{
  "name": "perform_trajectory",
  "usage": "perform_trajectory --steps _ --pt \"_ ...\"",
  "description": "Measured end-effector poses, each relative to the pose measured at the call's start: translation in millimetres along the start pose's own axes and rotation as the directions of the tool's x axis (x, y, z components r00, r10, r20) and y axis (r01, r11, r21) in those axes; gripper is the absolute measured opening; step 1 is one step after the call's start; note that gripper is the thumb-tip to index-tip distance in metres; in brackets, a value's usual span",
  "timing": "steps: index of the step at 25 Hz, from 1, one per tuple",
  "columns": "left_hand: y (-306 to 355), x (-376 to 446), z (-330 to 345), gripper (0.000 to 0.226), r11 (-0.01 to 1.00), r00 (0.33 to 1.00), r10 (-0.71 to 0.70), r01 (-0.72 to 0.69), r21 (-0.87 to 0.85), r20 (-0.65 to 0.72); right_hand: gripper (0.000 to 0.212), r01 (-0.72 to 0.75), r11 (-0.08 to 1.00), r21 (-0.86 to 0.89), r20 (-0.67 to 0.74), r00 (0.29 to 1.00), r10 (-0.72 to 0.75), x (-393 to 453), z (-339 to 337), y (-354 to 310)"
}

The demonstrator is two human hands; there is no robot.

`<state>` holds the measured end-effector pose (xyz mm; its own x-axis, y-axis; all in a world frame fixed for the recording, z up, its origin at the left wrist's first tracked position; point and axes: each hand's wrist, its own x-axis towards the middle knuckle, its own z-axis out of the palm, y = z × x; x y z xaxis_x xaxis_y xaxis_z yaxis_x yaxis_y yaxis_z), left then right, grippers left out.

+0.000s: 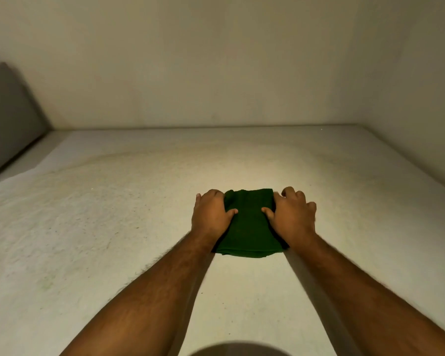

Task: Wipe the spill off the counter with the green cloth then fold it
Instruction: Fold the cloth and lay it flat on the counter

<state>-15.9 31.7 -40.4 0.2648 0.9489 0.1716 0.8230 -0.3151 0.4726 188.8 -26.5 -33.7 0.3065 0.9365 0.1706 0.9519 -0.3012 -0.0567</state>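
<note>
Cloth [249, 222] sits folded at centre frame on the counter [113, 227]; folding step looks nearly done. Left hand [211, 214] and right hand [292, 217] press its sides, fingers spread flat, gripping nothing. Next: smooth, then release.

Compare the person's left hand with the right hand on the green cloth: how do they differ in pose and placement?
The left hand lies flatter on the green cloth's left edge, fingers close together; the right hand sits on its right edge with fingers more curled and spread. The left thumb points right, the right thumb left. Both rest palm-down on the folded cloth on the counter, thumbs on top.
</note>
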Motion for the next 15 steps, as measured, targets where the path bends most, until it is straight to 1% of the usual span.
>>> perform_trajectory --steps 2,4,5,6,7,8,9,10,12,13,14,15 --pt "9.9 0.9 9.5 0.025 0.996 0.998 -0.017 0.012 -0.086 -0.055 0.037 -0.012 0.991 0.13 -0.011 1.0 0.014 -1.3 11.2 6.3" --pt "19.0 -2.6 13.7 0.008 0.988 0.992 -0.019 -0.002 -0.157 -0.128 0.026 0.022 0.955 0.295 -0.015 1.0 -0.018 -1.4 17.5 10.1" --pt "25.6 -2.9 13.7 0.007 0.983 0.985 -0.023 -0.009 -0.184 -0.171 0.022 0.036 0.914 0.404 -0.02 0.999 -0.03 -0.4 16.4 14.0" --pt "33.5 -1.0 11.9 0.008 0.977 0.975 -0.034 -0.013 -0.212 -0.218 0.02 0.034 0.847 0.531 -0.024 0.999 -0.025 2.3 13.4 19.9" --pt "41.3 3.1 8.8 0.01 0.97 0.963 -0.049 -0.018 -0.244 -0.265 0.019 0.018 0.761 0.648 -0.021 1.0 -0.006 5.5 6.9 25.6" --pt "48.9 9.8 4.9 0.012 0.96 0.95 -0.062 -0.027 -0.277 -0.307 0.02 0.004 0.682 0.731 -0.02 1.0 0.015 9.5 -2.1 31.2" --pt "57.0 18.8 0.7 0.014 0.948 0.936 -0.073 -0.041 -0.314 -0.344 0.02 0.008 0.631 0.776 -0.039 0.999 0.035 15.0 -11.9 36.9" --pt "65.7 30.3 -3.0 0.014 0.932 0.922 -0.087 -0.059 -0.358 -0.377 0.02 0.026 0.609 0.793 -0.079 0.995 0.059 23.8 -21.6 41.9" --pt "85.2 59.1 -11.7 0.014 0.898 0.897 -0.12 -0.085 -0.432 -0.425 0.019 0.074 0.598 0.798 -0.175 0.978 0.112 50.3 -39.7 47.4" --pt "92.8 77.8 -15.8 0.014 0.887 0.895 -0.135 -0.081 -0.454 -0.425 0.019 0.091 0.591 0.801 -0.21 0.968 0.136 68.1 -45.3 48.3" --pt "99.8 99.0 -19.7 0.015 0.88 0.905 -0.158 -0.053 -0.472 -0.396 0.021 0.094 0.585 0.806 -0.226 0.961 0.157 88.9 -48.6 50.1" --pt "104.7 119.6 -23.4 0.02 0.873 0.923 -0.193 0.006 -0.488 -0.332 0.024 0.072 0.579 0.812 -0.21 0.962 0.175 108.9 -50.8 52.8"
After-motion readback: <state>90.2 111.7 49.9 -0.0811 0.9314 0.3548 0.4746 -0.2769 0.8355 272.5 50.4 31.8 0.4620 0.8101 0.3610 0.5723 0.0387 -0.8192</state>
